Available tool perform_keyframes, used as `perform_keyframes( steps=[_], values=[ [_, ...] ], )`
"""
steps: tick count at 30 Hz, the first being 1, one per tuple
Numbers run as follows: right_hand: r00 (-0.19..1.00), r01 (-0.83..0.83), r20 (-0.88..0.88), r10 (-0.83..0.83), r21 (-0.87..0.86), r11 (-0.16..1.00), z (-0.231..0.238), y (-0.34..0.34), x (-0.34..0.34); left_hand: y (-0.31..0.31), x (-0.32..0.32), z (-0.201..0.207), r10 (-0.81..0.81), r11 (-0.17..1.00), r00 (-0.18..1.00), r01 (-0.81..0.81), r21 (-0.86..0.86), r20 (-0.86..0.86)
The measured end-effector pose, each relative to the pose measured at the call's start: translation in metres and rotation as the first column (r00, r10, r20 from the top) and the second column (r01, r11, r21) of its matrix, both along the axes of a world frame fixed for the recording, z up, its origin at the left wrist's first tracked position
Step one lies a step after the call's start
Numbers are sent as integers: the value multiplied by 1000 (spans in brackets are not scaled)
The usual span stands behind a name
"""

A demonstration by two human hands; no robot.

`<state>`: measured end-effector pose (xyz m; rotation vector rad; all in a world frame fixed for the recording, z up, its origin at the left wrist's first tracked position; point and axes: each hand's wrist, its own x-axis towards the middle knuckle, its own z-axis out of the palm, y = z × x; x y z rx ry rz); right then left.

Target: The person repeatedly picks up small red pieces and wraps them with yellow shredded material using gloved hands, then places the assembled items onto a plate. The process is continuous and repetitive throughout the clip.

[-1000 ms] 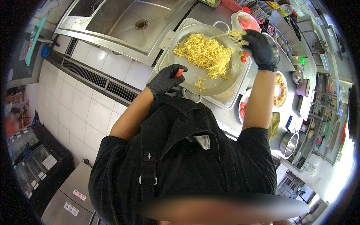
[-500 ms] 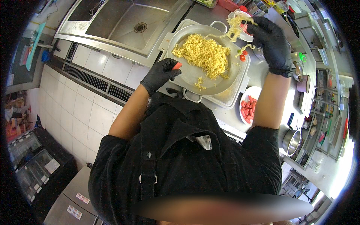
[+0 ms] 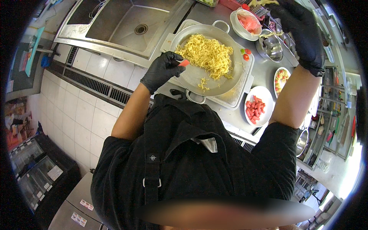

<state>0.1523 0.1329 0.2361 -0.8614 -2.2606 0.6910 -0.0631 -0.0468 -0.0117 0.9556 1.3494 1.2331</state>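
A wide metal pan [image 3: 199, 82] with two loop handles holds a heap of yellow noodles [image 3: 207, 53]. My left hand [image 3: 163, 69], in a black glove, pinches a small red piece [image 3: 184, 62] at the pan's near left rim. My right hand [image 3: 301, 28], also gloved in black, is raised high over the counter's far right with strands of noodles [image 3: 264, 4] hanging from its fingers. Beneath it stand a white bowl of pink slices [image 3: 248, 22] and a small metal bowl [image 3: 270, 46].
The pan rests on a metal tray [image 3: 237, 97] with red and green bits [image 3: 244, 53] on it. A steel sink [image 3: 130, 25] lies to the left. White plates of red sausage pieces [image 3: 257, 107] and mixed food [image 3: 281, 78] sit to the right, beside shelves of utensils [image 3: 333, 119].
My right hand has lifted a bunch of noodles out of the pan and carried it up and to the right. My left hand has stayed at the pan's rim with the red piece.
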Motion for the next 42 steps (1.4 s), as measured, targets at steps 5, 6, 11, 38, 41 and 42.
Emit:
perform_keyframes(
  steps=[5,6,11,38,41,42],
  values=[
    [989,-58,132,71,-103,993,-8,33,22,12,2,27,-10,1000,998,9,17,59],
    [985,-124,95,143,-175,977,-25,26,18,14,3,27,-3,999,993,-1,39,118],
    [972,-206,-1,234,-480,853,-104,-21,-3,19,17,22,32,997,985,-44,67,170],
    [999,-6,-37,-1,-209,978,-201,-119,-17,19,29,22,109,994,994,-109,5,-9],
    [991,2,-129,-47,-328,945,-208,-123,-15,21,30,23,133,991,979,-132,-14,157],
    [983,-6,-171,-59,-359,933,-211,-124,-15,22,30,22,113,994,974,-112,-14,195]
  ],
)
